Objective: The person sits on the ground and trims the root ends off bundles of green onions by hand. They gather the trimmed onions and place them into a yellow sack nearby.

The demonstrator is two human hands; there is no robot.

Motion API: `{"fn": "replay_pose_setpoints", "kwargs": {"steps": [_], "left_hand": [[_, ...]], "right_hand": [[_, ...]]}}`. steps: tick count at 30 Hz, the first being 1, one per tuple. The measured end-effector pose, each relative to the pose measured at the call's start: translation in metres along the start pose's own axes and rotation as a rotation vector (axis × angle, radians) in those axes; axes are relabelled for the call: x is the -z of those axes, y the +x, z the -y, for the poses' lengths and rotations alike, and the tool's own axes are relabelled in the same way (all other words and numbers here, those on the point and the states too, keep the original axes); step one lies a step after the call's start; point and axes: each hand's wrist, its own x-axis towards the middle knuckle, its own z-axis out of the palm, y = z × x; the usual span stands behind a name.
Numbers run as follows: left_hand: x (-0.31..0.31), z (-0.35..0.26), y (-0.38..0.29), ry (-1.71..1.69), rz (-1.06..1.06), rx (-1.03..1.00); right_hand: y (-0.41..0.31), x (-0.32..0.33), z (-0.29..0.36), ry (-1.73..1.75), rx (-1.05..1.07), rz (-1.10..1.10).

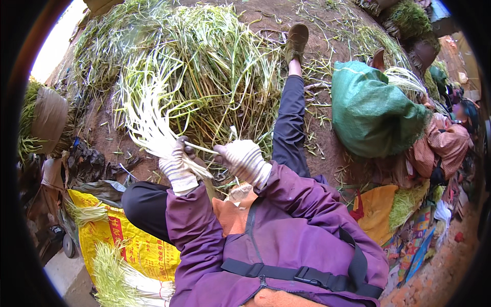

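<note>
My left hand [178, 165], in a striped knit glove with dark fingertips, is closed around a bundle of long pale leafy stalks [153, 119]. The leaves fan up and left, and the white ends stick out below the hand. My right hand [243, 159], gloved alike, pinches the end of a single white stalk [201, 147] that runs across from the bundle. Beyond both hands lies a large heap of loose green stalks [215, 69] on the brown ground.
Tied bundles of pale stalks [130, 276] lie on a yellow printed sack [145, 245] at lower left. A full green woven sack [372, 111] stands at right, beside a person in a checked top [441, 142]. My leg [289, 119] stretches along the heap. A wrapped bundle [50, 119] stands far left.
</note>
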Motion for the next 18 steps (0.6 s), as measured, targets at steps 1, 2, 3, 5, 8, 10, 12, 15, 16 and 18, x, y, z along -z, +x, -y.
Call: {"fn": "replay_pose_setpoints", "kwargs": {"steps": [1,2,3,5,8,10,12,15,16,18], "left_hand": [[-0.001,0.001,0.0,0.071,-0.023,0.008],[-0.001,0.001,-0.001,-0.041,-0.016,0.014],[-0.005,0.004,-0.003,-0.021,-0.019,-0.013],[-0.013,0.009,-0.015,-0.168,0.057,0.034],[-0.024,0.014,-0.036,0.022,0.291,-0.143],[-0.024,0.019,-0.047,0.058,0.445,-0.051],[-0.02,0.021,-0.05,0.013,0.49,0.022],[-0.017,0.019,-0.045,-0.131,0.475,0.133],[-0.019,0.016,-0.044,-0.178,0.449,0.163],[-0.024,-0.003,-0.042,-0.257,0.395,0.07]], "right_hand": [[-0.001,-0.003,-0.001,0.019,-0.029,0.016],[-0.005,-0.005,-0.003,0.107,-0.024,-0.029],[-0.008,-0.006,-0.006,0.09,-0.046,0.003],[-0.015,-0.006,-0.009,0.262,-0.061,-0.089],[-0.014,-0.002,-0.005,0.325,-0.086,-0.108],[-0.009,0.002,-0.001,0.26,-0.015,-0.062],[-0.005,0.005,0.0,0.23,0.009,-0.003],[-0.006,0.005,-0.003,0.278,0.127,-0.084],[-0.007,0.003,-0.006,0.295,0.162,-0.137],[-0.006,-0.002,-0.017,0.242,0.081,0.017]]}}
